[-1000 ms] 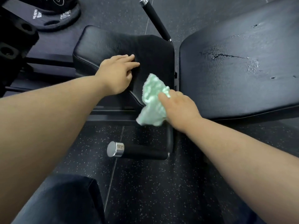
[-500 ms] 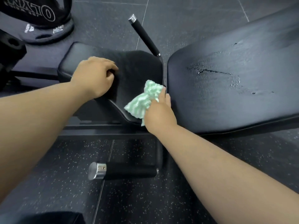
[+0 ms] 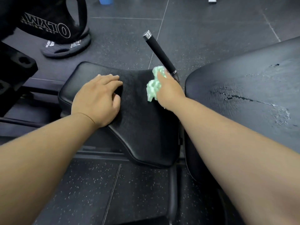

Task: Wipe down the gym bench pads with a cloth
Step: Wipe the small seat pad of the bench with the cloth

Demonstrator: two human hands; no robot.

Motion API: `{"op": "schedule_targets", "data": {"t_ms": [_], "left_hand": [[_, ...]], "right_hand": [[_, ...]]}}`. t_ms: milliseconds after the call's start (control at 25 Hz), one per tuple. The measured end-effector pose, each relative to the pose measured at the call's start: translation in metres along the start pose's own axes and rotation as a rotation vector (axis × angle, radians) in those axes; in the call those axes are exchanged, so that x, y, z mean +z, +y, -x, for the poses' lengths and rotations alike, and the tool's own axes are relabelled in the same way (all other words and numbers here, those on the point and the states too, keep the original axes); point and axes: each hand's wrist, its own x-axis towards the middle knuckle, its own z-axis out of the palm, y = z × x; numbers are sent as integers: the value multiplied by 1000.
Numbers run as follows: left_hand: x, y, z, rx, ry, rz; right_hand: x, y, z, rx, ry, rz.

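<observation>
Gripping the bunched, nubby green-and-white cloth (image 3: 153, 86), the right hand (image 3: 169, 90) now presses it onto the far corner of the seat pad (image 3: 142, 127). It is just short of the black foam-sleeved handle (image 3: 159, 51) with its chrome end cap. A second ago the cloth was at the pad's near edge, so it has travelled away from the body across the surface. The left hand (image 3: 97, 99) has stayed planted on the same pad, left of the cloth, palm down, fingers loosely bent and holding nothing.

The seat pad is smooth black vinyl, tapered, with rounded corners. Right of the right hand, across a narrow gap, lies the wider backrest pad (image 3: 243, 70), its matte black skin marked by a wet streak (image 3: 243, 99) and scattered droplets. Beyond the left hand, black weight plates (image 3: 48, 28) with white lettering sit on the speckled rubber floor (image 3: 138, 184).
</observation>
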Motion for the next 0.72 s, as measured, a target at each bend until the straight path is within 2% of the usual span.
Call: {"op": "schedule_targets", "data": {"t_ms": [80, 160, 200, 280, 360, 440, 600, 720], "left_hand": [[1, 1, 0, -2, -7, -13], [-2, 0, -1, -12, -20, -19], [-5, 2, -1, -11, -24, -18], [-7, 5, -1, -1, -29, -31], [-7, 5, -1, -5, -20, -41], [-5, 7, -2, -4, -11, -28], [-4, 5, -1, 0, 16, -33], [-1, 4, -1, -2, 14, -34]], "right_hand": [[8, -7, 38, -167, -33, 105], [8, 0, 65, -210, -151, 213], [2, 8, 64, -102, -153, 264], [-18, 24, 38, 189, -42, 388], [-42, 13, 16, 358, -41, 272], [-50, 4, 1, 303, -87, 133], [-51, -2, 2, 223, -270, 351], [-43, 2, 1, 310, -323, 306]]}}
